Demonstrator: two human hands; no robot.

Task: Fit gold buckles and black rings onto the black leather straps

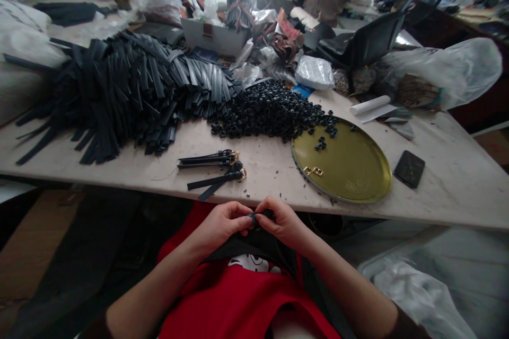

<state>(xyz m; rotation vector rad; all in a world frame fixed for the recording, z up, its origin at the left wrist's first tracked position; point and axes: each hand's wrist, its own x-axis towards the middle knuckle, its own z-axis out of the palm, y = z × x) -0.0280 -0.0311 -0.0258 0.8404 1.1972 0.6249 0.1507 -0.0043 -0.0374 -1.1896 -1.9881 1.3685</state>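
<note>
**Both hands closed on a small black piece just below the table edge**

Your left hand point(222, 225) and right hand point(283, 222) meet over your lap, above the red garment point(230, 302), fingertips pinched together on a small black strap piece point(257, 217). The fingers of both hands are curled narrow around it, thumbs on top; how much of the piece runs under your palms cannot be told. Your hands sit just short of the near edge of the table point(437, 190), below its surface, with open room to either side of your forearms.

Just past that edge, directly ahead of your hands, lie the finished straps with gold buckles point(217, 167), a few of them fanned side by side, close to the rim. To their right, the round brass tray point(358, 175) rests near the edge; it carries two gold buckles point(313, 171) and a few stray black rings. A dark flat card point(409, 168) lies just beside the tray on the right. Bare tabletop stays free between the straps and the tray.

Further in, the heap of black rings point(270, 111) spills onto the tray's far rim. To the left spreads the big pile of black strips point(119, 90), reaching almost to the near left edge. Beyond are a cardboard box point(214, 37), plastic bags and clutter, with another person standing at the far end.
</note>
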